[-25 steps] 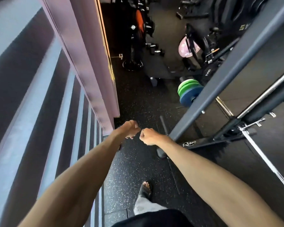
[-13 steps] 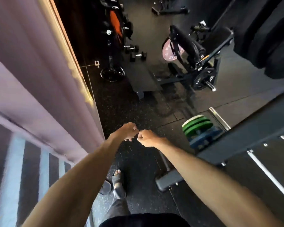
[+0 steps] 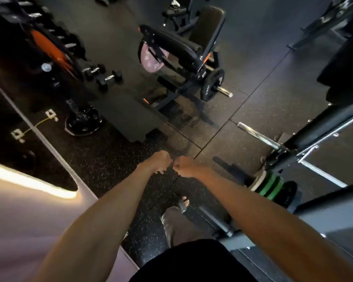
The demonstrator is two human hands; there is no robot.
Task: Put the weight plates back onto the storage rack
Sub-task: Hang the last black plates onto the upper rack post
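Observation:
Both arms reach out in front of me over the speckled black floor. My left hand [image 3: 160, 161] and my right hand [image 3: 184, 166] are curled into fists, knuckles almost touching, and hold nothing. A stack of green plates with a pale one [image 3: 270, 185] sits low on the right by the frame of a grey rack [image 3: 314, 139]. Farther off, a black 10 kg plate [image 3: 211, 84] sits on the chrome sleeve of a bench machine. A pink plate [image 3: 151, 60] hangs behind that machine's arm. A black plate [image 3: 83, 121] lies flat on the floor at left.
Hex dumbbells [image 3: 108, 78] lie on the floor at upper left near an orange-and-black machine [image 3: 47, 47]. A chrome bar [image 3: 257, 135] juts from the rack on the right. A pale wall with a lit strip [image 3: 29, 182] runs along my left. My sandalled foot [image 3: 183, 204] is below.
The view has swung right and away from the wall. The green plates now lie low on my right and the bench machine is nearer. Both fists stay together, empty.

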